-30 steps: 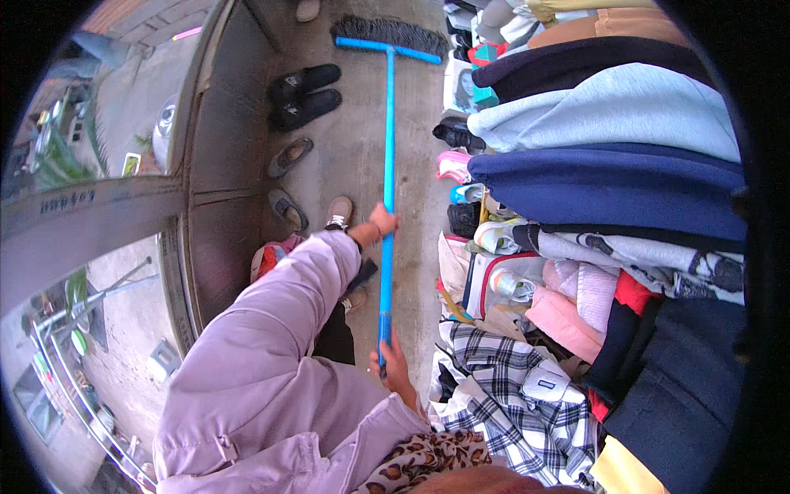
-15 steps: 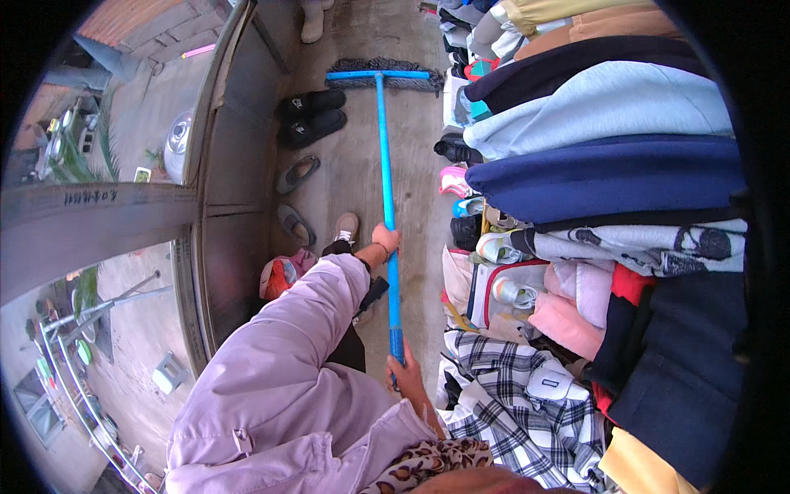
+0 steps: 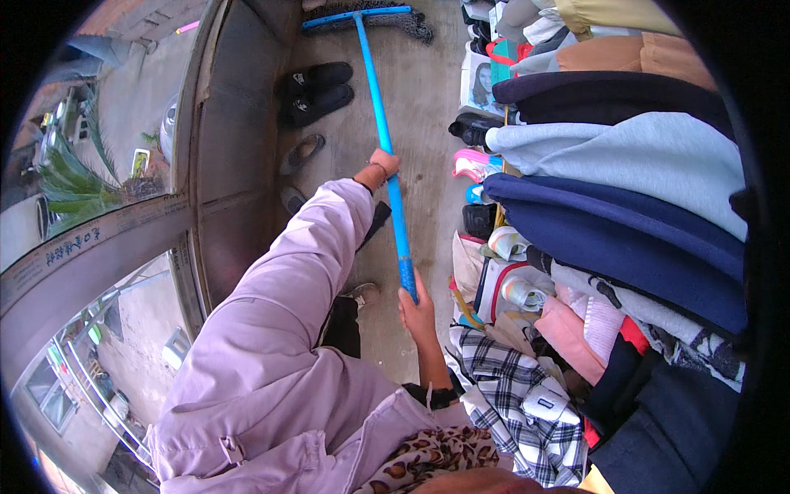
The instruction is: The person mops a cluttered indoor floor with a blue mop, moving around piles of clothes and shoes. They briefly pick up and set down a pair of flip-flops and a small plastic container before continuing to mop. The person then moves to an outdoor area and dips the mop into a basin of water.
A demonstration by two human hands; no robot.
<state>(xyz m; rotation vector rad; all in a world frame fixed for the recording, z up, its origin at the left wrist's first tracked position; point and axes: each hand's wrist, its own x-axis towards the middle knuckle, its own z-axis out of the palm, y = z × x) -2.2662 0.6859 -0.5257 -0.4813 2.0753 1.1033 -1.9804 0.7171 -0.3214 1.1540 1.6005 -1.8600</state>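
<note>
A flat mop with a long blue handle [image 3: 380, 103] stretches away from me over the floor. Its blue bar and grey fringed head [image 3: 411, 26] lie at the far end, with the fringe trailing to the right. My left hand [image 3: 383, 162], at the end of a lilac sleeve, is wrapped round the middle of the handle. Lower down, my right hand [image 3: 417, 309] grips the handle's near end, its thumb along the shaft. Left of the mop, a pair of black slippers [image 3: 318, 92] rests against the wall side.
Grey flat shoes [image 3: 301, 154] stand below the slippers. Along the right side hang several garments, among them a navy one [image 3: 609, 222], above shoes and boxes. A black-and-white checked shirt [image 3: 518, 387] lies near me. On the left are a dark panel [image 3: 239, 123] and window frame.
The mop head has slid farther away and slightly left. Both hands have moved forward with the handle, still gripping it. My view has shifted a little.
</note>
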